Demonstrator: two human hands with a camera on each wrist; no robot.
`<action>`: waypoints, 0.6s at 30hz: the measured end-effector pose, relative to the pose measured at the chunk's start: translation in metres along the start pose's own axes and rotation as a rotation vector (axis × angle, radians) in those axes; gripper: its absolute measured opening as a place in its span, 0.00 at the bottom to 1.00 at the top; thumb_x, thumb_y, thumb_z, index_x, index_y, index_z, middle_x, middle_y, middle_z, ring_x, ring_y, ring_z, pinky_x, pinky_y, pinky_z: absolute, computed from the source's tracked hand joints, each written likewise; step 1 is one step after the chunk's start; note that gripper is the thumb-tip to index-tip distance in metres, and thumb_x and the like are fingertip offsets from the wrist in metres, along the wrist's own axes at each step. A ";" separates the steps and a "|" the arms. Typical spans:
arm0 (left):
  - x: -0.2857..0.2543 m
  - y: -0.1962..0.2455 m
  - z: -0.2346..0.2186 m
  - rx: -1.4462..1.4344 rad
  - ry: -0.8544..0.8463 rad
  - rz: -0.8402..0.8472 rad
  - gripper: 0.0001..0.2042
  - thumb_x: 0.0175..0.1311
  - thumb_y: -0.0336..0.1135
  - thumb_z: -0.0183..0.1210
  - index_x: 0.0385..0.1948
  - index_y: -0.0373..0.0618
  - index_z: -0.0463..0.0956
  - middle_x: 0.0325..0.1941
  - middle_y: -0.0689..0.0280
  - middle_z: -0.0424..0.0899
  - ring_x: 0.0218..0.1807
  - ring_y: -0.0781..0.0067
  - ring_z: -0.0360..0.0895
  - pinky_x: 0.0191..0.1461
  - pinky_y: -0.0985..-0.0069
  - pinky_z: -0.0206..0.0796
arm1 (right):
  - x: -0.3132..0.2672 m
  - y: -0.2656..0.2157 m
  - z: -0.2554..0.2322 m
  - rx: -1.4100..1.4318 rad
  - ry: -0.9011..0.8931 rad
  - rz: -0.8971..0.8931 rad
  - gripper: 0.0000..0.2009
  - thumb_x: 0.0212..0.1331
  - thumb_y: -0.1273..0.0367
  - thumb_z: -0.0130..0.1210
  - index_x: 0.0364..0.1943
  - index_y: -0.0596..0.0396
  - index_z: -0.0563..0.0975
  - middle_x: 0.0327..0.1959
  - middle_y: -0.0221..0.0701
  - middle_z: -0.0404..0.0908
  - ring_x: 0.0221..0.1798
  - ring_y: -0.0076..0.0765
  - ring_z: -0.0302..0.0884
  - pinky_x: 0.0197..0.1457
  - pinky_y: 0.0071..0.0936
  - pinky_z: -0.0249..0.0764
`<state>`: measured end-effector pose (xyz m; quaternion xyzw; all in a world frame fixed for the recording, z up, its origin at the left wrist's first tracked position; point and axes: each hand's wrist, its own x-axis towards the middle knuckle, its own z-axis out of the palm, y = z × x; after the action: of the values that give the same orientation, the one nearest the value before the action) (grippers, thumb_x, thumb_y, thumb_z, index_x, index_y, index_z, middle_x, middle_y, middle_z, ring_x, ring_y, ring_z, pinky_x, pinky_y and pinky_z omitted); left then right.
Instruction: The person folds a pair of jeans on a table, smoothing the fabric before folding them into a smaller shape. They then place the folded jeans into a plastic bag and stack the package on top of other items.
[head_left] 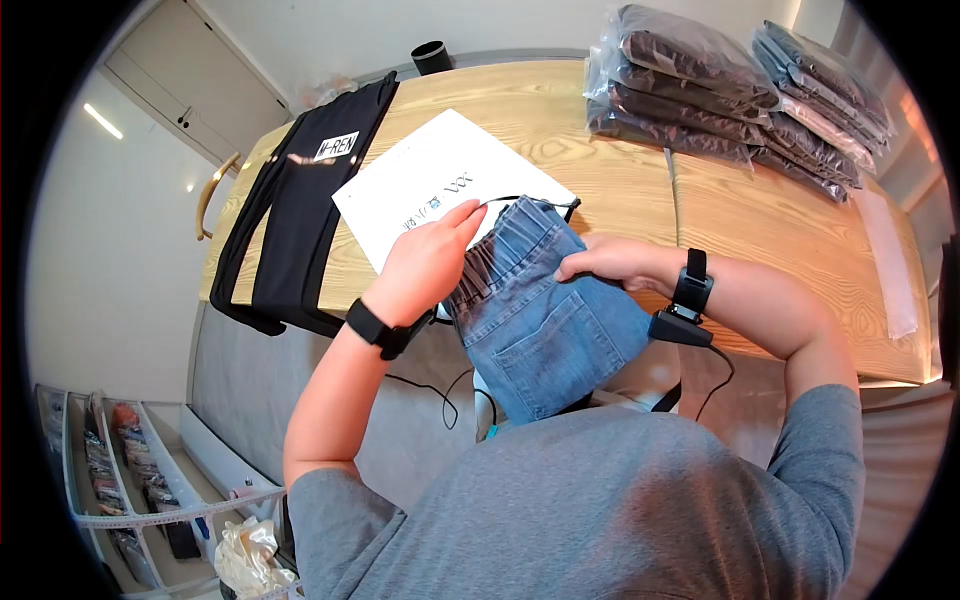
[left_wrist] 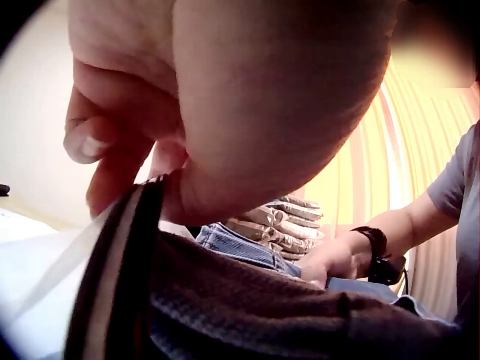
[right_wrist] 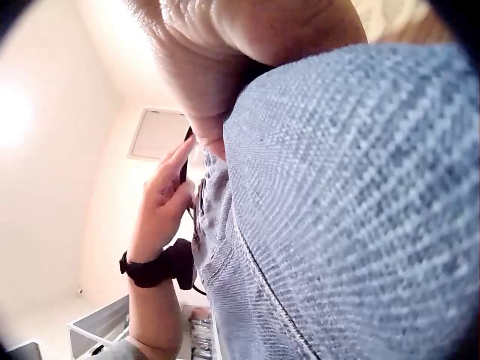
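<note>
Folded blue denim garment (head_left: 560, 320) with an elastic waistband and a patch pocket is held up in front of the body, over the table's near edge. My left hand (head_left: 425, 262) pinches its waistband at the left corner; in the left wrist view, thumb and fingers of that hand (left_wrist: 150, 127) meet at the striped band. On the right side my right hand (head_left: 620, 262) grips the denim, thumb on top, its other fingers hidden beneath. The right wrist view shows that hand (right_wrist: 225, 67) against the denim (right_wrist: 345, 172). A dark cord runs along the waistband.
A white printed sheet (head_left: 450, 150) lies on the wooden table (head_left: 530, 100) beyond the garment. Black trousers (head_left: 300, 220) are spread at the left. Bagged garments (head_left: 690, 90) are stacked at the back right, near a black cup (head_left: 431, 58). Shelves (head_left: 130, 470) stand lower left.
</note>
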<state>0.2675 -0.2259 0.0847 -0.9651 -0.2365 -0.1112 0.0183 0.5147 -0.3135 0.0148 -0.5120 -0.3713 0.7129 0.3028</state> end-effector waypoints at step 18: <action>-0.053 0.026 0.001 0.016 0.173 0.142 0.23 0.49 0.23 0.53 0.52 0.44 0.75 0.59 0.68 0.75 0.31 0.69 0.67 0.37 0.75 0.67 | -0.005 -0.017 0.011 0.341 -0.087 -0.005 0.16 0.59 0.68 0.56 0.47 0.67 0.74 0.43 0.42 0.81 0.41 0.32 0.82 0.46 0.26 0.80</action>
<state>0.2339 -0.2733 0.0721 -0.9660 -0.1662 -0.1906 0.0542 0.5068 -0.3108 0.0341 -0.4208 -0.2589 0.7865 0.3705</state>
